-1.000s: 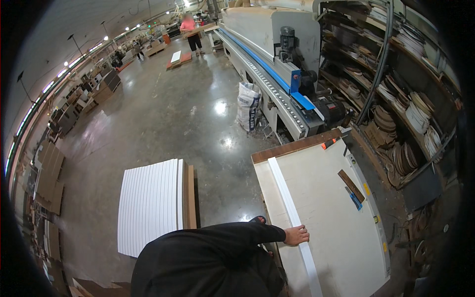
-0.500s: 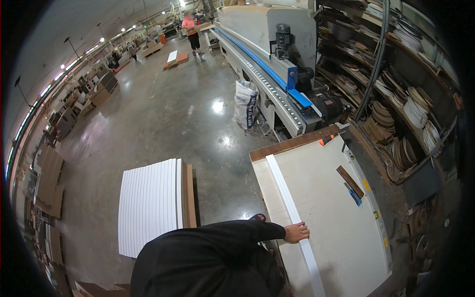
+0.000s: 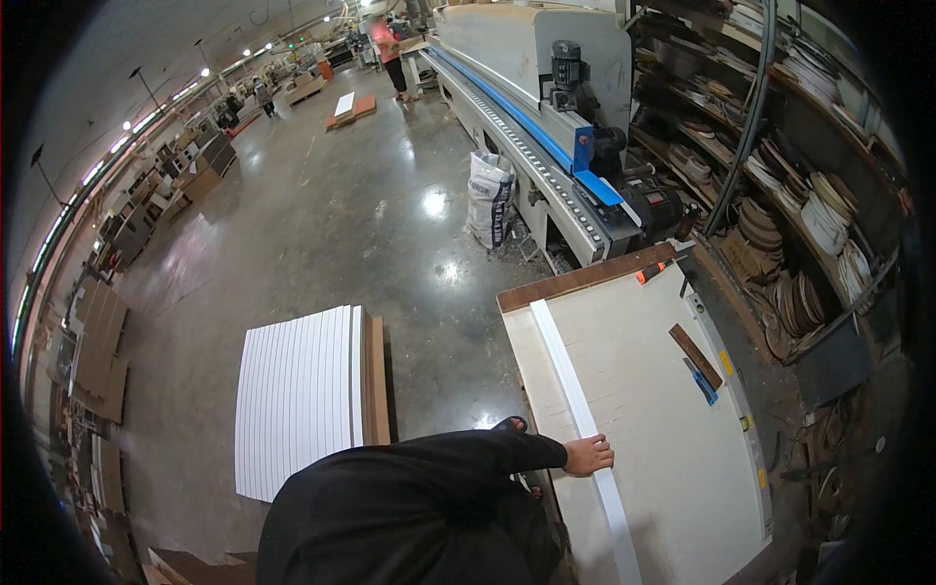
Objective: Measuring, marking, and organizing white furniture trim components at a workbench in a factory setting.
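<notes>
My left hand reaches across from the lower middle in a black sleeve. Its fingers are closed over a long, narrow white strip, pressing it against a large pale board. The strip runs lengthwise near the board's left edge, and its near end passes out at the bottom of the view. My right hand is out of sight. Right of the strip, a blue-handled tool lies beside a short brown wooden piece. A long level rests along the board's right edge.
An orange-handled tool lies at the board's far end, by a brown edge. White panels are stacked on the floor to the left. Beyond are a white sack, a long machine, shelves of coiled edging and a person.
My view has shifted slightly, so the scene sits a little differently. My left hand stays on the white strip. The distant person has turned and stands in a different pose.
</notes>
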`<state>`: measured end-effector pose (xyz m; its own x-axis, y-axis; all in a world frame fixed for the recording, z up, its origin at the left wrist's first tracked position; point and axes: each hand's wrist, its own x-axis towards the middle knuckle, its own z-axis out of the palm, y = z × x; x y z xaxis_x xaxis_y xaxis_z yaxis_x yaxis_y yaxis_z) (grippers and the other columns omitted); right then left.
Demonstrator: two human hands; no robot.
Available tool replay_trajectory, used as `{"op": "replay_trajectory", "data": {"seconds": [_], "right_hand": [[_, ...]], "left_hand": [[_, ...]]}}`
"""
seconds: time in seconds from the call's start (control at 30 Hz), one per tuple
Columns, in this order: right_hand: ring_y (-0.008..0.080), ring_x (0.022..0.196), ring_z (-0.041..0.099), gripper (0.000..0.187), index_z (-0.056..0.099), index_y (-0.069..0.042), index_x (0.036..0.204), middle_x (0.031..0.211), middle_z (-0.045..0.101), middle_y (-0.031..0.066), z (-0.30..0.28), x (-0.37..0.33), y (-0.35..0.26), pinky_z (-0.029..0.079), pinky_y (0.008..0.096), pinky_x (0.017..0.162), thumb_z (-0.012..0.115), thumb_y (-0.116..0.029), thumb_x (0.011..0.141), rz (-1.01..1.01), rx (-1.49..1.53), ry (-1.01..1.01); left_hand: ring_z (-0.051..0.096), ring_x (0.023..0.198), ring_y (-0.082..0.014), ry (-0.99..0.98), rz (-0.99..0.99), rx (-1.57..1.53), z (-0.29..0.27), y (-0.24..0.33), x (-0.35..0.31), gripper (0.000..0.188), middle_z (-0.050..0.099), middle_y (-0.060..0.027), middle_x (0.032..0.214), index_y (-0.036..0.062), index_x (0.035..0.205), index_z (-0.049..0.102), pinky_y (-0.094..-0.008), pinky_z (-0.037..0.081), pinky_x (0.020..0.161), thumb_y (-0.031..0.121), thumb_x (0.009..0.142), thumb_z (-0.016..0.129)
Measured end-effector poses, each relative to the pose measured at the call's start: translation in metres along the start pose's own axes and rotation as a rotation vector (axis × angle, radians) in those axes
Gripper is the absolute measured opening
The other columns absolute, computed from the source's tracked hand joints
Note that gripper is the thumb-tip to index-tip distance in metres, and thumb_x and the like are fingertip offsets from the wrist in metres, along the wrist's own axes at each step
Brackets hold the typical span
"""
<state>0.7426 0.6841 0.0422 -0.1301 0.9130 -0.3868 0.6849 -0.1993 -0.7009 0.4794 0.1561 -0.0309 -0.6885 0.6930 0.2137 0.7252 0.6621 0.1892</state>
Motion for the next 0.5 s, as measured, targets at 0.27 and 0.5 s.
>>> {"op": "replay_trajectory", "data": {"seconds": [0.27,0.5], "right_hand": [[0.0392,0.147,0.043,0.068,0.036,-0.013,0.164,0.167,0.039,0.0163,0.012,-0.038,-0.021,0.036,0.0573,0.121,0.050,-0.047,0.107,0.044,-0.067,-0.054],[0.0378,0.136,0.053,0.073,0.050,-0.012,0.153,0.149,0.054,0.0140,0.071,0.040,0.015,0.038,0.0573,0.119,0.064,-0.057,0.097,-0.670,-0.439,-0.024]], "left_hand": [[0.055,0.118,-0.0268,-0.007,-0.010,-0.019,0.008,-0.002,-0.002,0.042,0.057,-0.0078,0.117,0.0117,0.119,0.054,-0.0492,0.039,0.110,0.022,0.081,0.071],[0.054,0.117,-0.0285,0.008,-0.022,-0.014,0.015,-0.005,-0.005,0.042,0.056,-0.0086,0.115,0.0116,0.116,0.056,-0.0508,0.037,0.112,0.027,0.080,0.072]]}}
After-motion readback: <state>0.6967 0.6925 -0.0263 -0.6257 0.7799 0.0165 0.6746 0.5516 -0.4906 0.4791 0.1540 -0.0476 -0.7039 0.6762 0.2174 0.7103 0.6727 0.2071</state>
